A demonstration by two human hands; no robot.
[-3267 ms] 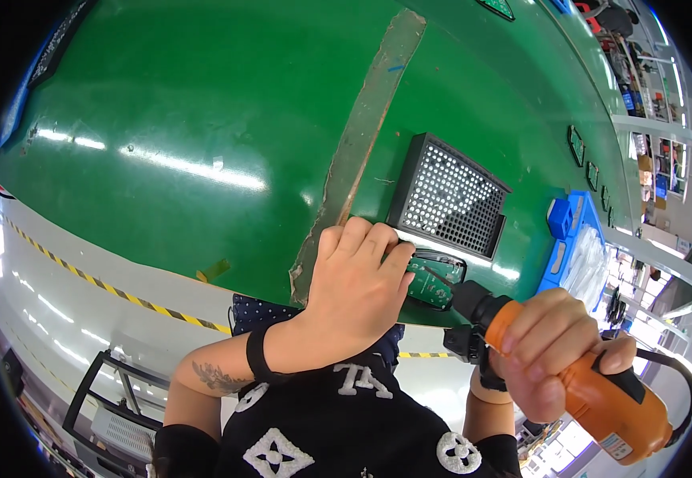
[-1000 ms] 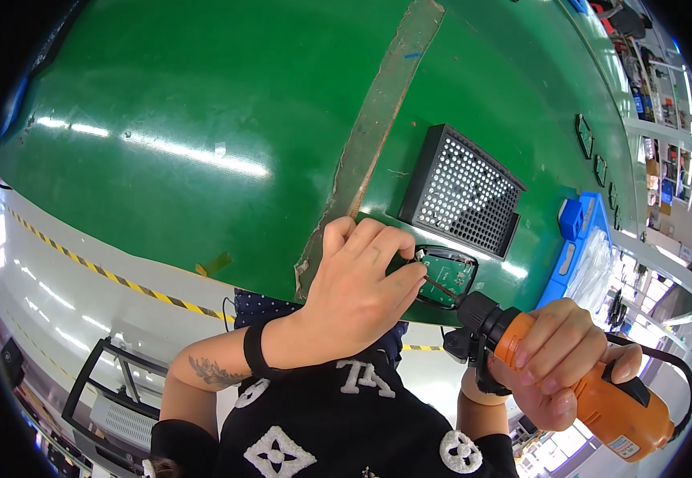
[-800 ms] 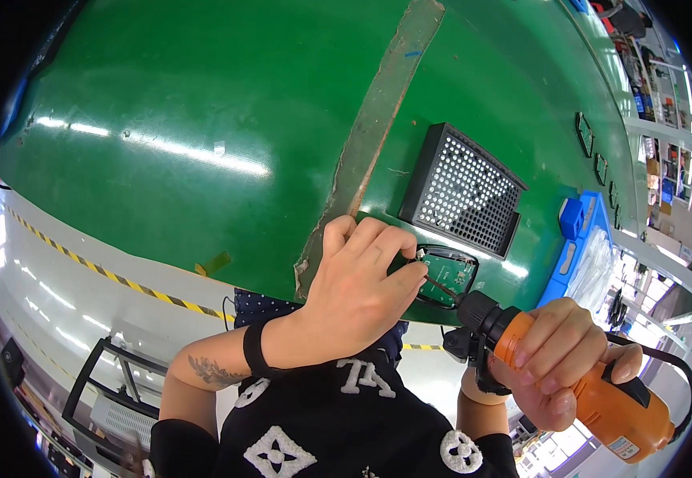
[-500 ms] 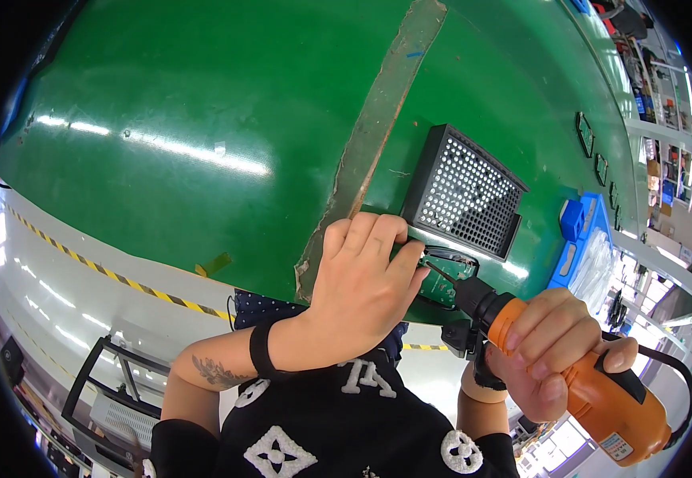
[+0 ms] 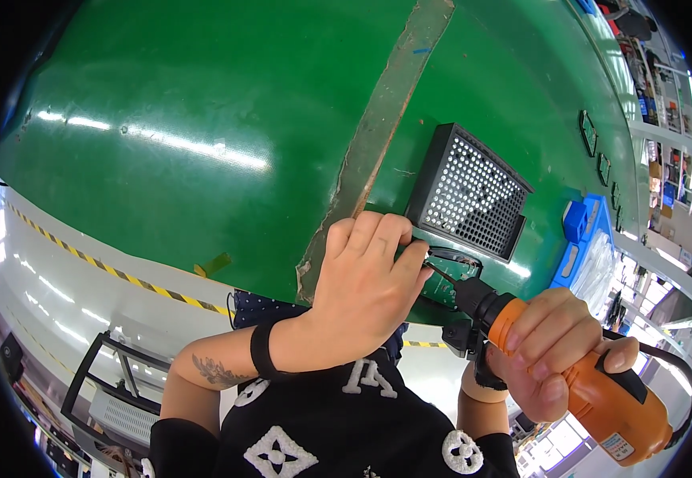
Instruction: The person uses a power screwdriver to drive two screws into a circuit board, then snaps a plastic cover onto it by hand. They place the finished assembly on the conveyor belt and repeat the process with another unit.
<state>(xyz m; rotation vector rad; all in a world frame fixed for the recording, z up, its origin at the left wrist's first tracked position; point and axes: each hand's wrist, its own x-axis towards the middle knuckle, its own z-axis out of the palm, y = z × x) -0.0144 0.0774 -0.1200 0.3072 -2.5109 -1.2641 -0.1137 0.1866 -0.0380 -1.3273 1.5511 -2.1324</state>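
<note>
My left hand (image 5: 366, 279) lies palm down on a small green circuit board (image 5: 451, 280) at the near edge of the green belt, pinning it with closed fingers. My right hand (image 5: 552, 350) grips an orange electric screwdriver (image 5: 601, 390). Its black nose and thin bit point left onto the board, just beside my left fingertips. Most of the board is hidden under my left hand.
A black perforated panel (image 5: 469, 191) full of white dots lies on the green conveyor belt (image 5: 202, 119) just beyond my hands. A worn tape strip (image 5: 378, 135) runs along the belt. Blue bins (image 5: 581, 239) stand to the right, a yellow-black floor line (image 5: 83, 259) to the left.
The screwdriver's bit has come closer to my left fingertips on the board. My left hand has flattened over the board, which showed more a second ago.
</note>
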